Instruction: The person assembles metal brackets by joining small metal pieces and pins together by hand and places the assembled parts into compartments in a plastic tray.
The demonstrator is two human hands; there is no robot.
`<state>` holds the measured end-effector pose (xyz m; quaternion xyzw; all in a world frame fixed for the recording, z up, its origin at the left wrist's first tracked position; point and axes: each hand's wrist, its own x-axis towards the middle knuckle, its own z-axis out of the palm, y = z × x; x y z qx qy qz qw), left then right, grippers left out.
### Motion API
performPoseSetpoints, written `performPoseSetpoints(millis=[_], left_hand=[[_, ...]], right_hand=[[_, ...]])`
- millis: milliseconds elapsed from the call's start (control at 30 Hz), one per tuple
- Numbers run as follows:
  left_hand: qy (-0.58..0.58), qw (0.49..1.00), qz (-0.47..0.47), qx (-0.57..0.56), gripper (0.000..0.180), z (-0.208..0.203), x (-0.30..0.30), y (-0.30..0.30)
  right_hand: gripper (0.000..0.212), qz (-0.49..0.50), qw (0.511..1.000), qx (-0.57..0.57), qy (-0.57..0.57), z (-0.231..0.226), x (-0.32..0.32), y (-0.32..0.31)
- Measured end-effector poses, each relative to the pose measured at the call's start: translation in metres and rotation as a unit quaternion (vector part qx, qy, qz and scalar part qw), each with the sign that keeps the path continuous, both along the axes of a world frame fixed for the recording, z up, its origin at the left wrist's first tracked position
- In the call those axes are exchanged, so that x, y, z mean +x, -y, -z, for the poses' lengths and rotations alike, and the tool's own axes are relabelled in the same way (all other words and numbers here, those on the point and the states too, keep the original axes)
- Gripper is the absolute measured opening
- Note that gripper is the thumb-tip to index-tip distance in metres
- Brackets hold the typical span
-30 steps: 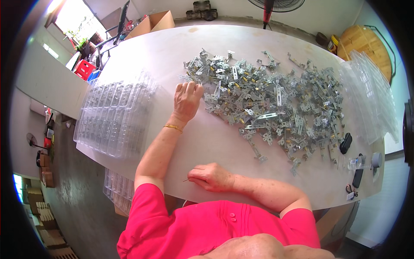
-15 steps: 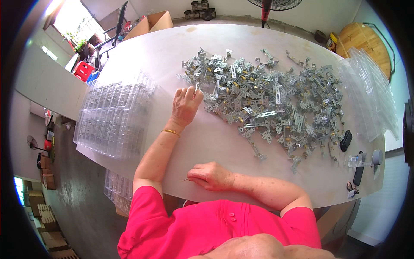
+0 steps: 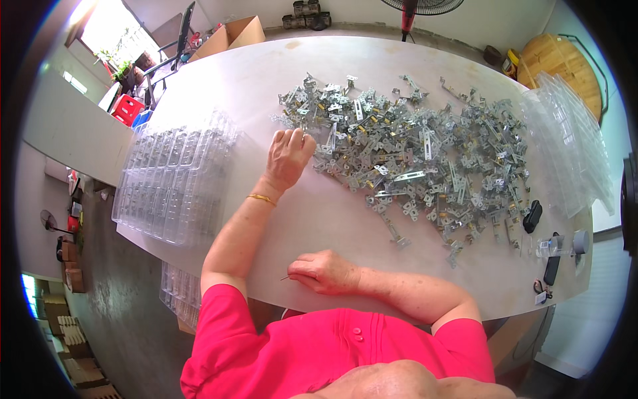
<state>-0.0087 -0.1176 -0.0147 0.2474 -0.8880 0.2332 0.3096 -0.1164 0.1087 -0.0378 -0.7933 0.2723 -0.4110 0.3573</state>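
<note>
A wide heap of small silver metal parts, some with brass-coloured pieces, covers much of the white table. At the heap's near left edge is my left hand, fingers curled and closed at the tips on a small metal part, which is mostly hidden by the fingers. A gold bracelet circles that wrist. My right hand rests near the table's front edge, closed in a pinch. From its fingertips pokes a thin, dark, needle-like rod; the rest of it is covered by the fingers.
Left of my left arm stands a stack of clear plastic trays filled with metal parts. More clear trays lean at the far right. A black case and a clear bottle lie at the right edge. A fan stands behind the table.
My left hand has shifted slightly at the edge of the heap, its fingers curling a little to the right. The right hand stays in place, with the thin rod barely tilted differently.
</note>
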Motion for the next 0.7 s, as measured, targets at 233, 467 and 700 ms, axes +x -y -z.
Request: performPoseSetpoints(millis=[233, 467, 700], left_hand=[[0.018, 0.999, -0.025, 0.009, 0.016, -0.015, 0.012, 0.004], [-0.209, 0.976, -0.014, 0.055, 0.016, -0.034, 0.007, -0.030], [-0.481, 0.666, 0.133, 0.555, 0.007, -0.049, 0.009, -0.055]], right_hand=[[0.006, -0.003, 1.000, 0.001, -0.006, 0.001, -0.001, 0.000], [0.009, 0.022, 1.000, 0.020, -0.006, -0.004, -0.005, -0.003], [0.017, 0.259, 0.951, -0.148, 0.084, -0.087, -0.063, 0.034]])
